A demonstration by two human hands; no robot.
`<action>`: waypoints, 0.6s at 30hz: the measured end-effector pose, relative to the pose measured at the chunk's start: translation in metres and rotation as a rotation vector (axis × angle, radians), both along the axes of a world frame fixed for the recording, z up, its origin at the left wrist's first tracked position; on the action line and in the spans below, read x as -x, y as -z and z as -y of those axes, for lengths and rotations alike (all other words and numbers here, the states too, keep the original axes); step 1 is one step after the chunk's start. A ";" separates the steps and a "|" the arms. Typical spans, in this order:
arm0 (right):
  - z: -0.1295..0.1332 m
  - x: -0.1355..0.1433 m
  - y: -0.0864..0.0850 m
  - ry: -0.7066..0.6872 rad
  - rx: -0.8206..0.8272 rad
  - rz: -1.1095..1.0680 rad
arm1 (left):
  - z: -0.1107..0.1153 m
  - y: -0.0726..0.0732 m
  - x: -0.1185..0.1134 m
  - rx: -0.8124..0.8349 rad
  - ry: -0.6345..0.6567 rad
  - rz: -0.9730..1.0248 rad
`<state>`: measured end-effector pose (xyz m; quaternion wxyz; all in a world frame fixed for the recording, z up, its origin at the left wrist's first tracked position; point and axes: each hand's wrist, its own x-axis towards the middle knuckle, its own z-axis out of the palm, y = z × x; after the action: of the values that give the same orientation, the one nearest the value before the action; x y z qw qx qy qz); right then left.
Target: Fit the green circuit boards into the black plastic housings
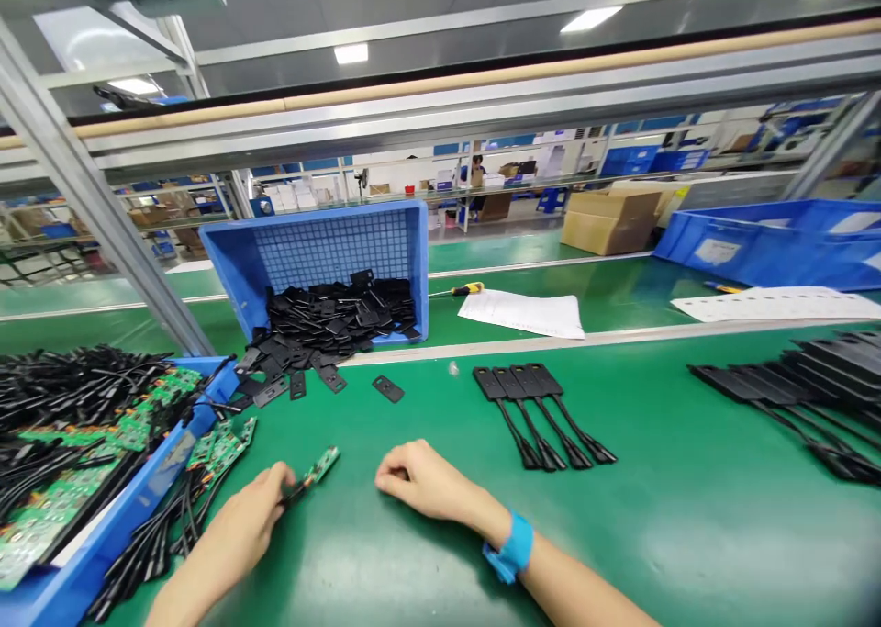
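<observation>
My left hand (249, 521) is closed on a small green circuit board with a black cable (320, 465), held by the cable end just over the green bench top. My right hand (419, 480), with a blue band (510, 548) at the wrist, rests on the bench with its fingers curled; whether anything is in them is hidden. Beyond it lies a loose black plastic cover (388, 388). To the right is a row of several black flat housings with cables (518, 384). Left of my left hand, more cabled circuit boards (218, 451) lie in a pile.
A blue bin (418, 269) tipped on its side spills black covers (330, 319). At left, another blue bin (130, 508) holds cabled boards. A screwdriver (468, 289) and paper sheet (527, 314) lie behind the ledge. Stacked black housings (812, 379) are at right.
</observation>
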<state>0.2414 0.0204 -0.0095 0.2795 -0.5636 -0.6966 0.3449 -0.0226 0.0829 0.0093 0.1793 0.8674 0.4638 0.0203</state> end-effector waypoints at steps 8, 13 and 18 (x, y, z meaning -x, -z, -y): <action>-0.004 0.010 0.024 0.200 0.385 -1.013 | 0.008 -0.021 -0.079 0.209 0.137 0.494; 0.000 0.015 0.035 0.178 0.370 -1.020 | 0.015 -0.006 -0.070 0.229 -0.021 0.455; 0.010 0.030 0.046 -0.139 0.164 -0.628 | 0.037 0.026 -0.071 0.538 -0.140 0.765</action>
<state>0.2110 0.0100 -0.0553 0.4102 -0.4012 -0.5831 0.5750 0.0484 0.0454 -0.0165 0.5538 0.6870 0.4106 0.2297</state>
